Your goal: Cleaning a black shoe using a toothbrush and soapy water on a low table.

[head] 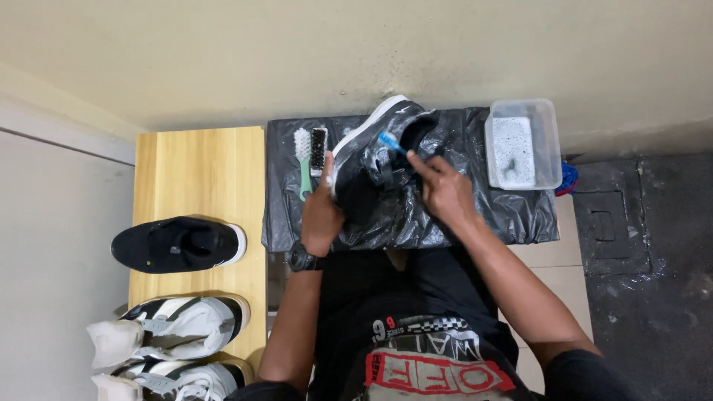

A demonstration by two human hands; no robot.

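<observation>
Left hand [321,212] clamps the black shoe [371,160] from the side, fingers up against its upper, watch on the wrist. Right hand [443,189] is closed round a blue toothbrush [391,142], brush head poking into the shoe's opening. Shoe sits tilted, white sole edge facing up and away, on a black plastic sheet [512,212] spread over the surface, right in front of the person.

Just left of the shoe, two brushes lie side by side on the sheet: a green-handled brush [303,160] w/ white bristles, and a dark-bristled brush [318,150]. Far right of the sheet, a clear tub [523,145] w/ foamy water.

On the wooden bench [200,171] to the left: a 2nd black shoe [178,243] on its side, well apart, then two white sneakers [174,327] below it.
</observation>
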